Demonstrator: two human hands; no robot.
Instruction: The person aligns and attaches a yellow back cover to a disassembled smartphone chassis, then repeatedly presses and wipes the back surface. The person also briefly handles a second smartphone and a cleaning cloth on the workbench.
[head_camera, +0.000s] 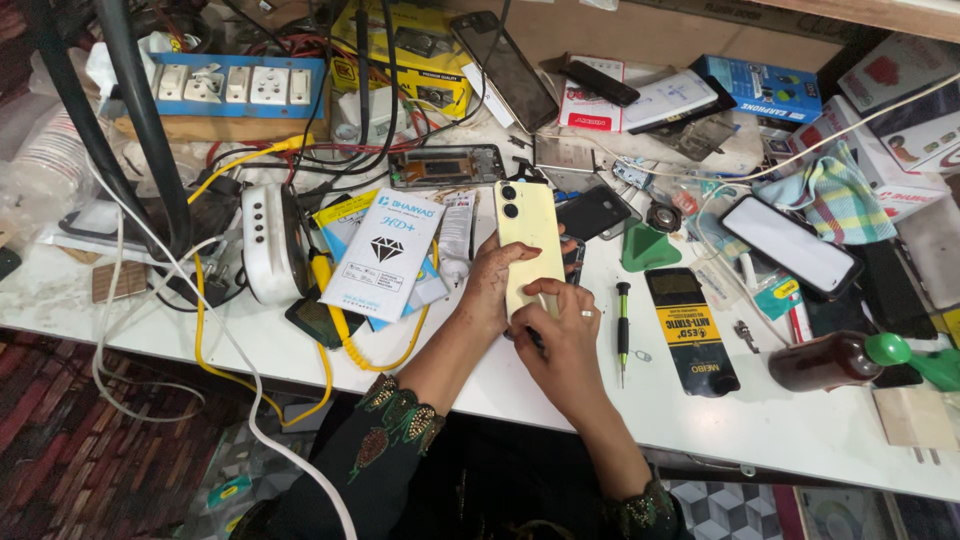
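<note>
Black sleeves are worn on both arms, trimmed at the cuffs with gold and green beaded embroidery. A thin ring is seen on a finger of the right hand (568, 335). Dark henna patterning is seen on the left hand (495, 285).

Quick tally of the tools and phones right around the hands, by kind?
Yellow phone, back up, held by left hand and right hand: 1
Black phones lying screen-up: 2 (white-lit screen; dark one leaning at the back)
Screwdriver with green collar: 1
Green triangular pick: 1
Brown bottle with green nozzle: 1
Total: 6
</note>
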